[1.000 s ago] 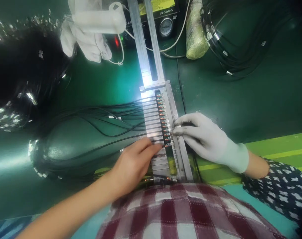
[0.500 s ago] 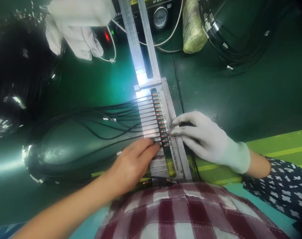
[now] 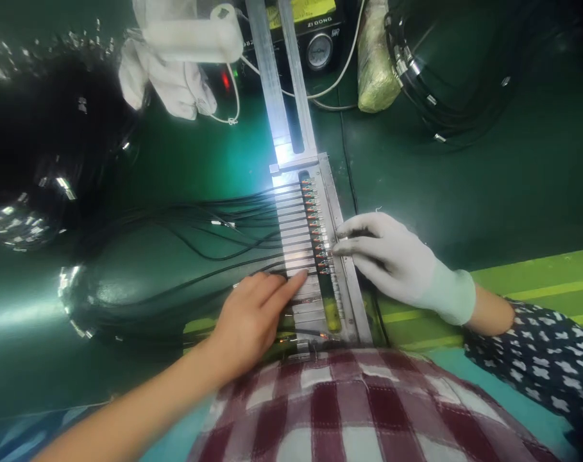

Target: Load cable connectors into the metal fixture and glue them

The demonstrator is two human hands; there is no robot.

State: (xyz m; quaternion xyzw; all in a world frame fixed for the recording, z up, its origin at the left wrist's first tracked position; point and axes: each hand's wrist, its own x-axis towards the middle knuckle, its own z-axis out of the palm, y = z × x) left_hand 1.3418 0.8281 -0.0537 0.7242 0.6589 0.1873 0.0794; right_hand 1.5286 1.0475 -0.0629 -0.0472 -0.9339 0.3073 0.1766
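Observation:
A long metal fixture [image 3: 337, 212] lies in front of me, with several black cables [image 3: 253, 197] set side by side across its slotted part. Their stripped ends [image 3: 314, 215] show orange wires and small metal connectors in a row. My bare left hand [image 3: 253, 314] reaches in from the left, its index finger stretched out onto the lowest cable in the row and the other fingers loosely curled. My right hand [image 3: 392, 260], in a white glove, rests its fingertips on the fixture's right rail, beside the connectors. A gap shows between its fingers, and nothing is visibly held.
White gloves [image 3: 168, 90] and a white cylindrical device [image 3: 190, 40] sit at the back left. Behind the fixture stands a black box with a gauge [image 3: 319, 51]. A yellowish wrapped roll [image 3: 378, 64] and coiled cables [image 3: 430, 96] lie back right; more dark cables pile left.
My left hand's index finger has straightened out along the cable, and the hand has drawn slightly back from it. The right hand stays at the rail. The whole view has shifted slightly.

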